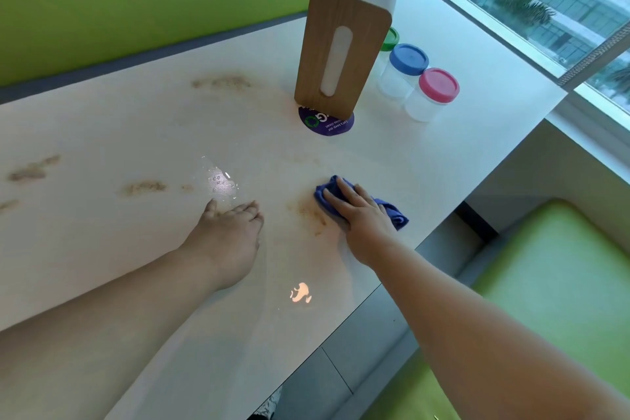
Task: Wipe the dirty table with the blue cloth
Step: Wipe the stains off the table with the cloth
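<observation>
A crumpled blue cloth (pixel 395 211) lies on the white table (pixel 136 133), near its right edge. My right hand (pixel 361 211) presses flat on top of the cloth, fingers pointing away from me. Just left of the cloth is a brown smear (pixel 312 213). More brown smears sit at the far middle (pixel 221 82), the far left (pixel 32 170) and the left middle (pixel 145 187). My left hand (pixel 231 232) rests palm down on the bare table, holding nothing, beside a small puddle of water (pixel 221 182).
A tall wooden tissue box (pixel 341 44) stands upright on a round purple sticker (pixel 327 123). Behind and right of it stand three clear jars with green (pixel 390 39), blue (pixel 408 60) and pink (pixel 439 85) lids. A green seat (pixel 552 280) is below the table's right edge.
</observation>
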